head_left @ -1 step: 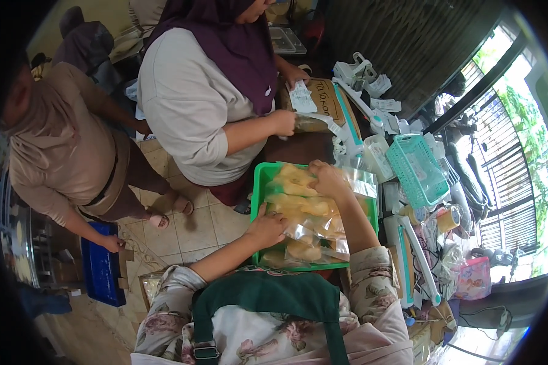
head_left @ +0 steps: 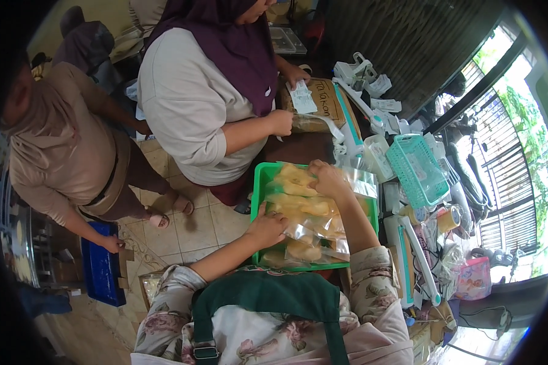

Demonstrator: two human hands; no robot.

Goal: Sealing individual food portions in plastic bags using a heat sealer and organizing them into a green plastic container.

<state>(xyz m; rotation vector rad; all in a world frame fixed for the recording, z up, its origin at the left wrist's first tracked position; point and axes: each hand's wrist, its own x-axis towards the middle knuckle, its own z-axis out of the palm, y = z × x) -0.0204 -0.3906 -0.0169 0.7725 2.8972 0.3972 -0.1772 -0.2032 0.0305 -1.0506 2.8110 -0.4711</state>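
A green plastic tray (head_left: 257,204) in front of me holds several clear plastic bags (head_left: 307,207) with pale yellow pieces inside, lying in overlapping rows. My left hand (head_left: 266,230) is at the tray's left middle, its fingers curled on a bag. My right hand (head_left: 327,181) reaches to the upper right of the tray, fingers closed on the top of another bag. Some fingertips are partly hidden by the shiny plastic.
A co-worker in a light top (head_left: 192,103) handles paper at a cardboard package (head_left: 323,115) ahead. Another person (head_left: 73,146) stands left near a blue crate (head_left: 103,274). Right are sealers (head_left: 417,267), a turquoise basket (head_left: 408,170), tape rolls (head_left: 447,219) and a barred opening (head_left: 511,152).
The co-worker's lower hand at the package has shifted very slightly to the left. My hands and the tray look the same.
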